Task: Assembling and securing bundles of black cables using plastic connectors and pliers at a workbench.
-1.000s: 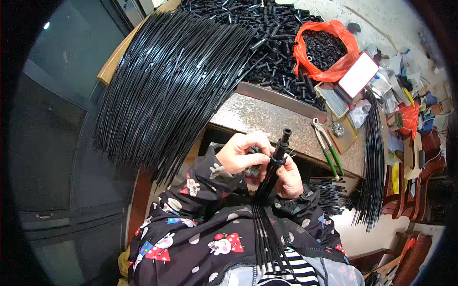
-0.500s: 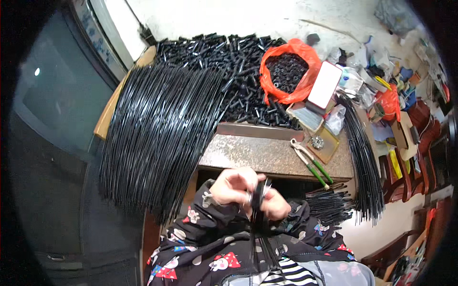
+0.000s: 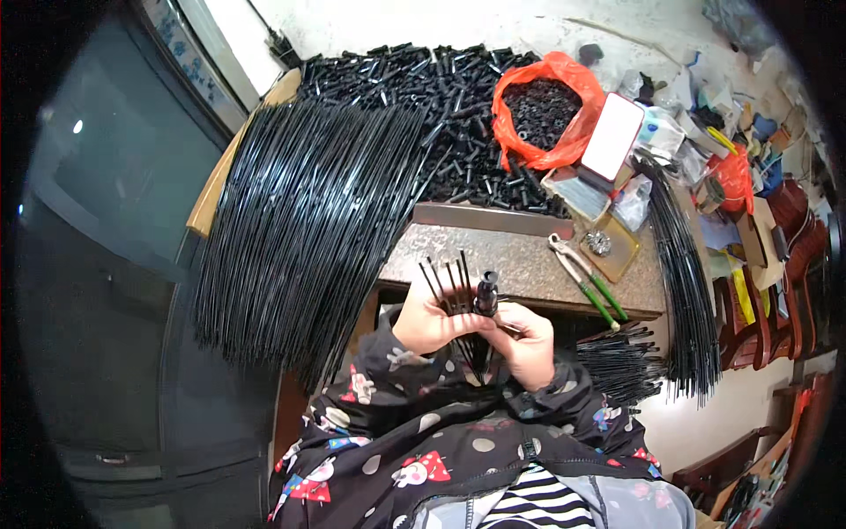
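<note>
Both my hands are closed in front of my chest: my left hand (image 3: 429, 319) grips several thin black rods (image 3: 448, 284) fanned upward, my right hand (image 3: 527, 342) pinches a black tube piece (image 3: 486, 294) beside them, near the stone slab (image 3: 529, 264).

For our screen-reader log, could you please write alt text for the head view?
Two hands hold thin black rods and a black tube over a stone slab. Left lies a big sheaf of rods; behind, loose tubes, an orange bag and pliers.
</note>
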A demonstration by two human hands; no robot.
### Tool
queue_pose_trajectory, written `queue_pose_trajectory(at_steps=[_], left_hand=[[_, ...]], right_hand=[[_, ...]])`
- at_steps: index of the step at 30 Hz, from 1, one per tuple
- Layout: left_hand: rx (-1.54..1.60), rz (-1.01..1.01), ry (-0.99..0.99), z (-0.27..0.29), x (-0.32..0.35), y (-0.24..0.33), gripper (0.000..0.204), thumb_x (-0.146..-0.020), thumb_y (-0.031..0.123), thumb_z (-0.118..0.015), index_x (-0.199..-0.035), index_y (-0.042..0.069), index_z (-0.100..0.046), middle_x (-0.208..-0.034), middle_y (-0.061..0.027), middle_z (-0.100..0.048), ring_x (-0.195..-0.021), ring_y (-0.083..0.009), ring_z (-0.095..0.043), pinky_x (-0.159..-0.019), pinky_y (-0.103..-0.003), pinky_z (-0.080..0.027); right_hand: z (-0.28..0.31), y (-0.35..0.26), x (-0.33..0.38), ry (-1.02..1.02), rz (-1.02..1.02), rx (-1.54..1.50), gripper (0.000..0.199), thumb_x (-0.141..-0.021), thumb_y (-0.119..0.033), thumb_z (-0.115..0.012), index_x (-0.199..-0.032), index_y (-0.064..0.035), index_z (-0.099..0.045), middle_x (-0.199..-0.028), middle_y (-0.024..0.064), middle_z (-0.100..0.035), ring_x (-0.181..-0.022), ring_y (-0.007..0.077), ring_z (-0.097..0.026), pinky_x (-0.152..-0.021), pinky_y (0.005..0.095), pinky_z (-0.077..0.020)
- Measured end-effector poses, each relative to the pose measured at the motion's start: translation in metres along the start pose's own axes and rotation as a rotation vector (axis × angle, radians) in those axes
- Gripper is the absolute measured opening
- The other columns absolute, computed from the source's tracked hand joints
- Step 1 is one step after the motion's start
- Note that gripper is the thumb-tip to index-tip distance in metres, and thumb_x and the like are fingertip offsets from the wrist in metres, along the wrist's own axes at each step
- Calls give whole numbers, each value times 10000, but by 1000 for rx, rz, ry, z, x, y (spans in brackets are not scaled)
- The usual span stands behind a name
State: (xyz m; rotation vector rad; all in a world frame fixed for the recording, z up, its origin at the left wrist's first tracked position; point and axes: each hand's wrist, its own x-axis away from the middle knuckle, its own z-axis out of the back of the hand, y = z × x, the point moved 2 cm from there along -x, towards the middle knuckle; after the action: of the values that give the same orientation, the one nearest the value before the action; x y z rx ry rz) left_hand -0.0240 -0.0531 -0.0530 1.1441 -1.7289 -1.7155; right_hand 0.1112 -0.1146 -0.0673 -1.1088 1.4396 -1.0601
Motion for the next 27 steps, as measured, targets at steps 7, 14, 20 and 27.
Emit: queue_pose_trajectory(at_steps=[7,14,20,27], left_hand=[[212,-8,10,6,7,-20,315,-700,66,-699,-968,-23,-559,-866,-65,-612,-824,-140,-582,-735,-274,-469],[-435,-115,-160,5,32,-55,984,-540,183,-782,-1298,-38,-194,-1274,-189,-325,-1193,-285,-325,-976,-386,-262],[-496,-199,271,-38,59,-77,1040,-619,200,-724,-1302,-100,1,-1347,-246,-180,-1268,-314,-196,-1031,-373,-160],[-592,-264,227,-31,16,10,406,-723,21,-621,-1093,-44,-467,-898,-72,-570,-836,-130,-535,-760,-243,-419]], right_hand=[[2,6,-6,-187,-265,-203,74,-737,6,-632,-804,14,-603,-768,-2,-593,-665,43,-512,-597,190,-414],[16,21,-12,17,-178,-315,104,-767,-10,-614,-864,19,-588,-818,25,-597,-758,69,-531,-705,214,-434],[5,17,-14,3,-155,-325,121,-746,9,-629,-861,8,-591,-805,-3,-590,-727,54,-513,-678,200,-419],[17,13,-13,-57,-155,-236,85,-772,0,-597,-850,26,-575,-810,21,-599,-733,66,-522,-685,207,-424]])
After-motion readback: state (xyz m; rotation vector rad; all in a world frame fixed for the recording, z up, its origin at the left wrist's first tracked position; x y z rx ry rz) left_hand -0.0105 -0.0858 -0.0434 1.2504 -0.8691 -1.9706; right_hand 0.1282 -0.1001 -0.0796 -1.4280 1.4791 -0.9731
